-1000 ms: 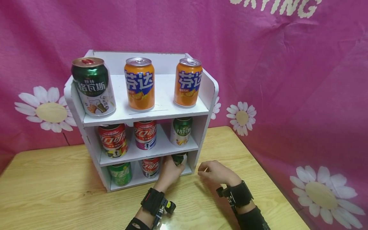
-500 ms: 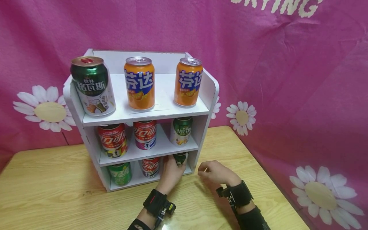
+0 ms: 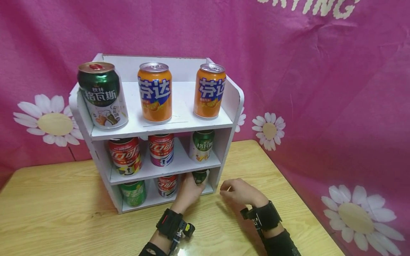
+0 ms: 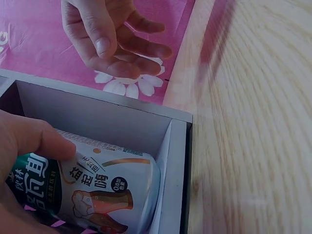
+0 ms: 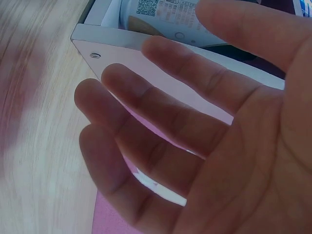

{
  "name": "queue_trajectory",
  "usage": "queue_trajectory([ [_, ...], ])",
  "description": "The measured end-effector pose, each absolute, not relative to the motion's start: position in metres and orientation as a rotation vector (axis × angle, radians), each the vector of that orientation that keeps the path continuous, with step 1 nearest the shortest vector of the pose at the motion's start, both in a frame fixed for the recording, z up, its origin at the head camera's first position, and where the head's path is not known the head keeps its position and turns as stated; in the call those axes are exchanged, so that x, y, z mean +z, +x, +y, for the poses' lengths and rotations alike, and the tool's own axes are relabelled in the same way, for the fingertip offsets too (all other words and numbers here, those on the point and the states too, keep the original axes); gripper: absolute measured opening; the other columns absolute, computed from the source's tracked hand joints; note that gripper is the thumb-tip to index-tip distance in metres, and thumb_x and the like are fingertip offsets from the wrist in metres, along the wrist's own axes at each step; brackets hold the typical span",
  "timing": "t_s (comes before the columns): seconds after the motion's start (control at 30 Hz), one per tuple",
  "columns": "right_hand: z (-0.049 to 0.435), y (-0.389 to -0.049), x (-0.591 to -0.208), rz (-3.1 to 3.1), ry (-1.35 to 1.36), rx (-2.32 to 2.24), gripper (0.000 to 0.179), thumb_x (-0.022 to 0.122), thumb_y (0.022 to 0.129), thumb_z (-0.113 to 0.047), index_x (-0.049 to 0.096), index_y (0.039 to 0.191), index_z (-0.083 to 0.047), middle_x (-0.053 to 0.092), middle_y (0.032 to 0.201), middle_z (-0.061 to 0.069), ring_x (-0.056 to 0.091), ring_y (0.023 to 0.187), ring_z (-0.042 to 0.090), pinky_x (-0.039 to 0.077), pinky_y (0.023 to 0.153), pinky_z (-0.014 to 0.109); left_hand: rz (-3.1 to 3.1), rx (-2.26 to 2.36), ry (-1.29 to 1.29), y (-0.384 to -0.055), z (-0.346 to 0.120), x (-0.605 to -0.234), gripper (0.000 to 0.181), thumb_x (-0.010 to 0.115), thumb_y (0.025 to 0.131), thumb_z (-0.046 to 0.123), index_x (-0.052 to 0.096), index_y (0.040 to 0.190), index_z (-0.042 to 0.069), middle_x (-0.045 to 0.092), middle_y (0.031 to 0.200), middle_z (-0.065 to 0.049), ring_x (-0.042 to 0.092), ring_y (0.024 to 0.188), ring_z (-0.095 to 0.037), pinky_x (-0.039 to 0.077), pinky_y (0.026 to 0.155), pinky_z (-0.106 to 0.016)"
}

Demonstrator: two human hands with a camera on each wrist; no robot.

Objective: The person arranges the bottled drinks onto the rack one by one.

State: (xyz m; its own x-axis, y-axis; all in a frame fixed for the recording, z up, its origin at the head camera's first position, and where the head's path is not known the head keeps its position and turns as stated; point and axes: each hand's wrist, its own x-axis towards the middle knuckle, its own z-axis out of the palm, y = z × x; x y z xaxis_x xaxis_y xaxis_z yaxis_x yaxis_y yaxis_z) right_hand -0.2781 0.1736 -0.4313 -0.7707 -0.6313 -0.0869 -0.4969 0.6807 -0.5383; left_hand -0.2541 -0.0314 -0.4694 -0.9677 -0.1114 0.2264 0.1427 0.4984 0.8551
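Note:
In the head view, my left hand (image 3: 189, 190) reaches into the right end of the bottom shelf and grips a green-and-white drink can (image 3: 201, 176). The left wrist view shows the thumb lying over the side of this can (image 4: 107, 190), whose base is close to the shelf floor; its far side is hidden. My right hand (image 3: 240, 191) hovers just beyond the right side of the white shelf unit (image 3: 226, 151), holding nothing. Its fingers (image 5: 161, 107) are relaxed and slightly bent in the right wrist view.
An orange can (image 3: 155, 94), another orange can (image 3: 209, 92) and a green-and-white can (image 3: 102, 96) stand on top. Red cans (image 3: 125, 156) and a green-and-white can (image 3: 201, 145) fill the middle shelf. Below are a green can (image 3: 133, 193) and a red can (image 3: 167, 186). Everything stands on a wooden table (image 3: 57, 213).
My left hand has shifted only slightly, keeping its hold on the can at the bottom right. The right hand stays in place beside the shelf unit.

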Motion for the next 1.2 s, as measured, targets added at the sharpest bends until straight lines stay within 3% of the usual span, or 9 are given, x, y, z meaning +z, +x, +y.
queue_trajectory([
  [0.4, 0.174, -0.278, -0.432, 2.632, -0.919, -0.715, 0.009, 0.061, 0.093, -0.018, 0.068, 0.094, -0.012, 0.064, 0.085, -0.005, 0.06, 0.08, 0.016, 0.049, 0.066, 0.028, -2.451, -1.379, -0.024, -0.253, -0.026, -0.469, 0.073, 0.077, 0.074, 0.009, 0.037, 0.132, -0.008, 0.048, 0.123, -0.029, 0.046, 0.117, -0.042, 0.037, 0.098, -0.05],
  [0.63, 0.174, -0.278, -0.43, 2.636, -0.914, -0.713, 0.009, 0.06, 0.093, -0.017, 0.068, 0.094, -0.012, 0.063, 0.084, -0.006, 0.06, 0.079, 0.015, 0.049, 0.066, 0.028, -2.469, -1.555, -0.011, -0.255, -0.033, -0.466, 0.071, 0.074, 0.078, 0.016, 0.035, 0.134, -0.007, 0.051, 0.121, -0.027, 0.049, 0.113, -0.04, 0.039, 0.097, -0.05],
  [1.0, 0.173, -0.28, -0.43, 2.639, -0.898, -0.708, 0.009, 0.061, 0.093, -0.018, 0.068, 0.094, -0.013, 0.063, 0.084, -0.006, 0.058, 0.077, 0.012, 0.049, 0.066, 0.029, -2.44, -1.378, -0.062, -0.258, -0.026, -0.474, 0.074, 0.077, 0.079, 0.016, 0.034, 0.135, -0.006, 0.047, 0.125, -0.031, 0.047, 0.117, -0.043, 0.039, 0.097, -0.051],
  [1.2, 0.174, -0.279, -0.432, 2.626, -0.883, -0.725, 0.009, 0.06, 0.094, -0.018, 0.068, 0.094, -0.013, 0.063, 0.084, -0.006, 0.058, 0.078, 0.014, 0.049, 0.066, 0.03, -2.433, -1.505, -0.05, -0.258, -0.027, -0.482, 0.074, 0.075, 0.077, 0.011, 0.033, 0.135, -0.005, 0.055, 0.117, -0.029, 0.054, 0.11, -0.042, 0.044, 0.091, -0.051],
])
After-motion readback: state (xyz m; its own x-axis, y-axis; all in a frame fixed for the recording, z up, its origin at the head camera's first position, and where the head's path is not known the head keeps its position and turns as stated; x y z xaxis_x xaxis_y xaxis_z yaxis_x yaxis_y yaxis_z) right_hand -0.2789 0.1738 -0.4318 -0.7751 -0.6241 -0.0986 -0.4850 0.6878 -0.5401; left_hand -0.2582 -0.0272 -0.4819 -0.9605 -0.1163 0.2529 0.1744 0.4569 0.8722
